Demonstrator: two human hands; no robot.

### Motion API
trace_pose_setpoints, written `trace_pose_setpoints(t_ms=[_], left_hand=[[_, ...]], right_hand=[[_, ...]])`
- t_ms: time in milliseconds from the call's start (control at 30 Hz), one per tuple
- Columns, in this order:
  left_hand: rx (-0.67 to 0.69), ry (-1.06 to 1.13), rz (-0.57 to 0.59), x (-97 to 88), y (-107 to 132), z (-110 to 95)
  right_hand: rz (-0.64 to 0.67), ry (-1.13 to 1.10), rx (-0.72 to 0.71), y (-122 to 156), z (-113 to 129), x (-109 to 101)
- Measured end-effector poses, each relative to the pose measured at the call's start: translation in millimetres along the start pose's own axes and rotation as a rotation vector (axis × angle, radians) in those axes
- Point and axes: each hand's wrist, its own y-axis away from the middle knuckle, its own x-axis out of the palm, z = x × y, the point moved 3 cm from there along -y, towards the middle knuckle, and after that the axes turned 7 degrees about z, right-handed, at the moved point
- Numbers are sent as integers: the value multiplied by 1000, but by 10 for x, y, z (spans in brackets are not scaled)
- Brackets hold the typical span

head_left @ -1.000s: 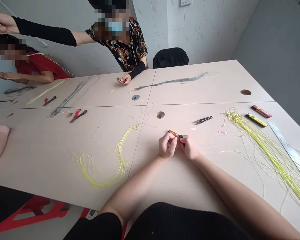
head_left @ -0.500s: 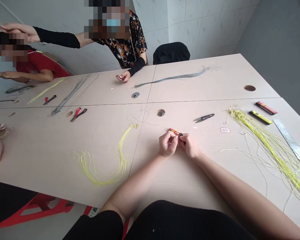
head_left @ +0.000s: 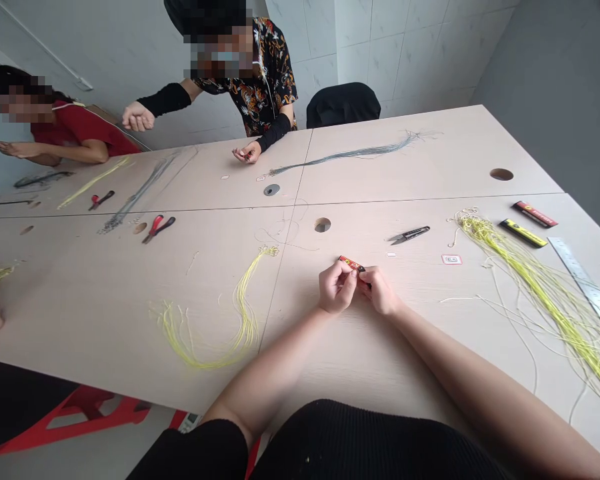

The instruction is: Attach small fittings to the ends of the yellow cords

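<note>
My left hand [head_left: 336, 287] and my right hand [head_left: 380, 291] meet at the middle of the pale table [head_left: 360, 347], fingers curled in a pinch. Between them sticks out a small red lighter [head_left: 351, 263] with a black end; which hand grips it I cannot make out, and any cord in the fingers is hidden. A curved bundle of yellow cords [head_left: 230, 320] lies to the left of my hands. A larger loose bundle of yellow cords [head_left: 540, 293] spreads out to the right.
Black snips [head_left: 409, 234] and a small tag [head_left: 451, 259] lie beyond my hands. Two lighters [head_left: 529, 223] and a steel ruler [head_left: 587, 287] sit far right. Grey cords [head_left: 350, 157], red pliers [head_left: 157, 229] and two cable holes [head_left: 322, 225] lie further off. Other people work across the table.
My hands have barely moved. The standing person across the table has drawn the outstretched arm back in. The hand at the left edge has pulled away.
</note>
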Motion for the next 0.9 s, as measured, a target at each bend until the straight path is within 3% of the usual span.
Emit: trace_pose_setpoints(t_ms=[333,467,533,633,767,833,900], left_hand=[[-25,36,-7,0,-4,23],[-93,55,-30,-18,-29,56],[-109,59,-61,-32,-44,59],[-125,59,-107,-48,-61,61],[-150,55,-123,-59,-63,83],[-158,60,-119,-64,-61,98],[-155,66,-110,-67,-61,107]], right_hand=[[-33,-34,-16,7,-10,-8],[-110,-161,68,-17,45,-39],[-183,-143,108,-15,161,-151],[-301,147,88,51,478,-545],[-573,868,48,251,962,-1440],[-691,1106,217,339,1065,-1928],[-712,1195,434,395,1058,-2341]])
